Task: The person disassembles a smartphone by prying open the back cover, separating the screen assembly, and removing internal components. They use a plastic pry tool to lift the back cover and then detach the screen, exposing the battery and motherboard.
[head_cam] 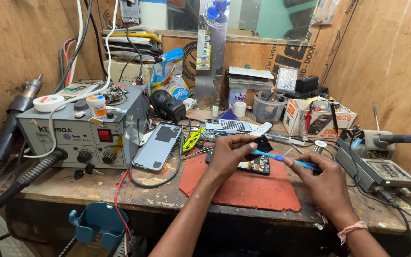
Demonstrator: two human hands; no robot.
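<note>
Head view: left hand (231, 154) pinches a small dark part over the opened phone (258, 164) lying on the red mat (243, 188); right hand (322, 178) grips a blue tool (286, 159). Back cover (158, 145) already off; phone not yet reassembled.

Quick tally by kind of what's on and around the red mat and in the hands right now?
Opened phone under the left hand: 1
Blue tool in the right hand: 1
Phone back cover leaning on the grey station: 1
Red mat: 1
Grey station with knobs: 1
Total: 5
</note>
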